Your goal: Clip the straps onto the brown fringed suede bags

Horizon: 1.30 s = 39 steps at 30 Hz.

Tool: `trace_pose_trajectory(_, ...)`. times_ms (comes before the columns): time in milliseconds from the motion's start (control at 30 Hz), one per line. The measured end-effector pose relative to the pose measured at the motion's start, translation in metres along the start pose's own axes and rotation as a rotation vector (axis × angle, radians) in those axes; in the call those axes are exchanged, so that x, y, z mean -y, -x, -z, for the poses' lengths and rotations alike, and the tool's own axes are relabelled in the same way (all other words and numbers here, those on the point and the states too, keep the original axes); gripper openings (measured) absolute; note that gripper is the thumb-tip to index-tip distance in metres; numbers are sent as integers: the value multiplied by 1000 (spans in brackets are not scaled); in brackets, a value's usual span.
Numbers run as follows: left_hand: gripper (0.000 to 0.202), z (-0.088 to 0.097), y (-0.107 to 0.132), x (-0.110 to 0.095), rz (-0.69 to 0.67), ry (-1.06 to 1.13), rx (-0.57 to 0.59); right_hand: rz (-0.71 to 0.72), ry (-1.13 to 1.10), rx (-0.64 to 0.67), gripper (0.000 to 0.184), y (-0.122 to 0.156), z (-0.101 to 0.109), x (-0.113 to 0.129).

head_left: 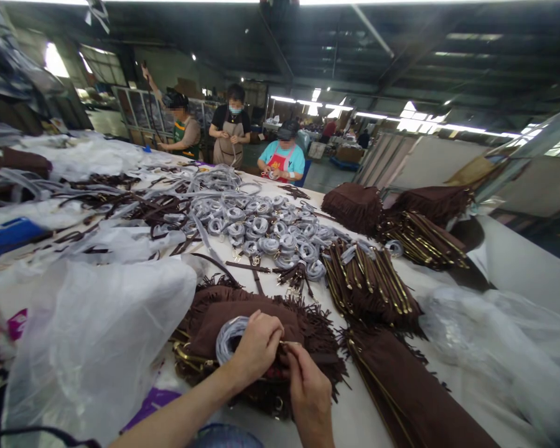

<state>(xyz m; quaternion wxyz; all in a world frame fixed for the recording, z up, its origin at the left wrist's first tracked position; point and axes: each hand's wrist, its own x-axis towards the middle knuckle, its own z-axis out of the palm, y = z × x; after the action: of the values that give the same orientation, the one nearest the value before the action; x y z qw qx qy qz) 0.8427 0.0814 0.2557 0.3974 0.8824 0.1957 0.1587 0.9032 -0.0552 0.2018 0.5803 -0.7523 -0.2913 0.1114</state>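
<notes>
A brown fringed suede bag [256, 323] lies on the white table [354, 417] right in front of me. My left hand [256, 345] is closed on a grey coiled strap [228, 336] held against the bag. Next to it, my right hand [308, 386] pinches something small at the bag's top edge, fingertips touching the left hand. What it pinches is too small to name.
Many grey coiled straps [266, 230] are heaped mid-table. Stacks of brown fringed bags with gold zips [368, 280] lie to the right, and another brown bag [401, 386] near me. Clear plastic bags [98, 336] fill the left. Three people [280, 158] work at the far end.
</notes>
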Motion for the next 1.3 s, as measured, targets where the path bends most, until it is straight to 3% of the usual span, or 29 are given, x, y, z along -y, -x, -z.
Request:
trace_pose_trajectory(133, 20, -1, 0, -3, -138, -18, -63, 33, 27, -27, 27, 3, 14, -3)
trace_pose_trajectory(233, 19, 3, 3, -8, -218, -7, -30, -27, -130, 0, 23, 4, 20, 6)
trace_pose_trajectory(367, 21, 11, 7, -16, -244, 186, 238, -119, -444, 22, 21, 4, 24, 20)
trace_pose_trajectory(500, 20, 14, 4, -19, -212, 308, 451, -152, -573, 105, 21, 1, 26, 27)
trace_pose_trajectory(600, 19, 11, 2, -16, -91, 330, 410, -173, -629, 62, 20, -1, 27, 25)
trace_pose_trajectory(733, 18, 6, 3, -13, 31, 366, 351, -322, -589, -70, 37, -1, 28, 14)
trace_pose_trajectory(867, 19, 5, 5, -12, 18, 351, 364, -386, -571, 4, 40, -2, 23, 9)
trace_pose_trajectory(1167, 19, 9, 6, -16, -5, 349, 356, -358, -681, -40, 30, -4, 13, 12)
trace_pose_trajectory(1300, 20, 10, 8, -18, 20, 266, 324, -301, -525, -32, 28, -2, 22, 9)
